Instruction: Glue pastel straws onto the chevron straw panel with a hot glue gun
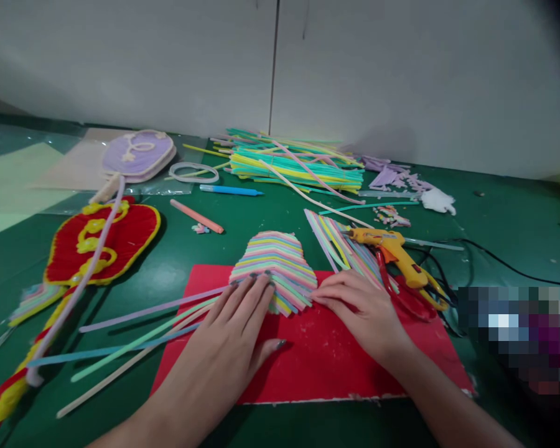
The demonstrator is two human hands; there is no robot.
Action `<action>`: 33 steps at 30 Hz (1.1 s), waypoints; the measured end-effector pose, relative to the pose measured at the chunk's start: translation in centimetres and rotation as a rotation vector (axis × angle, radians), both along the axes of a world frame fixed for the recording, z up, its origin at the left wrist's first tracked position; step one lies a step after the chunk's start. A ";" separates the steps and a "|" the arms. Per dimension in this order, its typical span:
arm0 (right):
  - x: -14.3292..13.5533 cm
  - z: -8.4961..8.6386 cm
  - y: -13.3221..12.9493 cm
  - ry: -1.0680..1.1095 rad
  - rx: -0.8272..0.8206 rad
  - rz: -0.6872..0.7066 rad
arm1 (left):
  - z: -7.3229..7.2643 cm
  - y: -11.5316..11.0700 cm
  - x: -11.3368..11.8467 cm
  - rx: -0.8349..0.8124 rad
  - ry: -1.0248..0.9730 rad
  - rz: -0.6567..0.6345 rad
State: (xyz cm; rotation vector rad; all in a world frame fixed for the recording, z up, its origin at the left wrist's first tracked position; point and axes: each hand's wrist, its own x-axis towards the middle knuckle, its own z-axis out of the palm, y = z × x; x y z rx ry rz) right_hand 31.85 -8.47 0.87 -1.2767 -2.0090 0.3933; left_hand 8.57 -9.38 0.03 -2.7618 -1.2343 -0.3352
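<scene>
Fingers (254, 306) on ribbed striped panel (274, 256)

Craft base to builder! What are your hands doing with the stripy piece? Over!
Left hand flat on stripy piece. Right hand at its right edge, grip unclear. Loose strips poking out left; glue gun beyond right hand. Over.
</scene>
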 end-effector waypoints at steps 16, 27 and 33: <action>-0.3 0.3 -0.1 0.029 0.041 -0.045 | 0.2 -0.3 0.1 0.006 0.001 -0.021; -0.3 0.3 0.1 0.089 0.043 -0.070 | -0.3 -0.4 0.1 -0.022 0.036 -0.008; -0.1 0.2 0.0 0.030 0.029 -0.027 | -0.1 -0.3 0.1 -0.010 0.019 -0.010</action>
